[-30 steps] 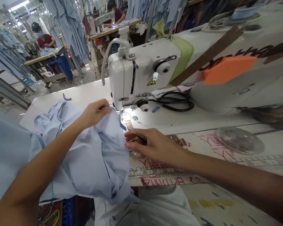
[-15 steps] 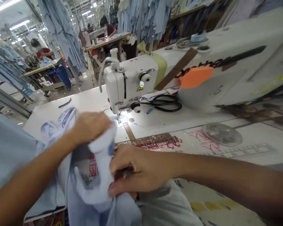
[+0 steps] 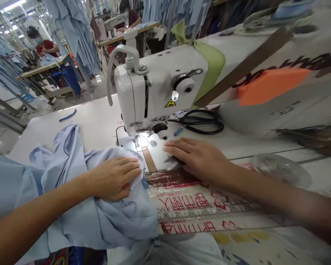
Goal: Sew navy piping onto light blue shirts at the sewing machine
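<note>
My left hand (image 3: 117, 178) lies with its fingers stretched out on a light blue garment (image 3: 99, 224) and presses it to the table just left of the needle. The garment's curved edge reaches close to the presser foot (image 3: 138, 141) of a white sewing machine (image 3: 160, 88), whose lamp lights the needle area. To the right of the needle, my right hand (image 3: 201, 156) is held low over the table, fingers extended. Under its palm is a blurred dark grey thing (image 3: 175, 162) that I cannot make out; no grip on it shows.
Black-handled scissors (image 3: 201, 123) lie behind the right hand beside a small blue scrap (image 3: 178, 131). A blue strip (image 3: 67, 115) rests at the far left. A printed ruler strip (image 3: 198, 213) runs along the front edge. Two people work at tables behind.
The lifted garment has come down flat beside the needle, with my left hand now on it. My right hand has let go of the cloth and moved forward and right. The view is closer to the machine.
</note>
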`<action>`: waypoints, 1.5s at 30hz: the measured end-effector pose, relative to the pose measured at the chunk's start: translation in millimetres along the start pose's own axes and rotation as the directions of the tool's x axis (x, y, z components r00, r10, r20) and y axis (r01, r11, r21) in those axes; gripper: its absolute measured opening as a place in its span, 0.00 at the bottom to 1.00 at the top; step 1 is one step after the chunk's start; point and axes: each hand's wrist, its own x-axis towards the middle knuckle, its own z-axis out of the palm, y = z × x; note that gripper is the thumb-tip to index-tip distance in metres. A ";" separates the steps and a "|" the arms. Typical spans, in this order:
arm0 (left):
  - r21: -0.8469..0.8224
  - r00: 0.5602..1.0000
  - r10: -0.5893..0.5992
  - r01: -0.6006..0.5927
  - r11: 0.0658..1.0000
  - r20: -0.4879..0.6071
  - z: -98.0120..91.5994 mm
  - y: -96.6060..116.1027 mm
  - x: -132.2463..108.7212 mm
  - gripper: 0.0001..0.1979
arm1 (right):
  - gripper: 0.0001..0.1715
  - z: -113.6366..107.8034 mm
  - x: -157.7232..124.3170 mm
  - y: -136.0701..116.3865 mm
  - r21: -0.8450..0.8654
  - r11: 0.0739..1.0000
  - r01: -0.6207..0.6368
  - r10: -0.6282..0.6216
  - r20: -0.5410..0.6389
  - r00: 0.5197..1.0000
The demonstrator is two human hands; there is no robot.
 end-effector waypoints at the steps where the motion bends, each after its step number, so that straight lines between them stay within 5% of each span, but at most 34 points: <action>1: -0.019 1.000 -0.009 0.010 1.000 0.029 1.4 3.3 -2.1 0.20 | 0.15 -1.3 1.9 -2.1 0.004 0.998 0.062 -0.062 -0.021 0.998; 4: 0.036 0.999 -0.046 0.046 0.998 0.017 9.2 3.3 -1.0 0.19 | 0.13 -3.4 10.4 -22.1 0.117 0.937 0.329 -0.328 -0.032 0.944; 6: 0.080 0.994 -0.074 0.080 0.994 -0.076 14.6 -0.4 5.1 0.15 | 0.13 -0.9 16.4 -36.3 0.164 0.905 0.393 -0.396 -0.021 0.918; 13: -0.062 0.935 -0.223 0.214 0.975 -0.275 24.9 0.9 20.7 0.12 | 0.15 3.9 15.4 -40.5 0.165 0.917 0.363 -0.372 0.022 0.928; 18: 0.013 0.953 -0.204 0.212 0.977 -0.222 28.8 4.9 18.5 0.15 | 0.12 -1.7 8.9 -34.6 0.167 0.938 0.303 -0.304 -0.019 0.952; 23: -0.203 0.915 -0.323 0.278 0.939 -0.242 24.3 1.6 20.4 0.16 | 0.16 6.5 10.7 -32.0 0.086 0.992 0.092 -0.100 0.092 0.991; 32: -0.470 0.829 -0.556 0.465 0.750 -0.068 10.9 -3.3 30.0 0.18 | 0.13 14.4 12.3 -29.8 0.123 0.985 0.124 -0.128 0.025 0.992; 37: -0.375 0.876 -0.480 0.428 0.822 -0.054 14.6 -3.9 27.6 0.13 | 0.11 14.3 18.3 -31.1 0.201 0.977 0.069 -0.080 0.047 0.996; 45: -0.151 0.915 -0.280 0.246 0.958 -0.289 34.9 -3.8 15.5 0.09 | 0.14 15.4 16.4 -31.9 0.384 0.919 -0.088 0.063 0.077 0.995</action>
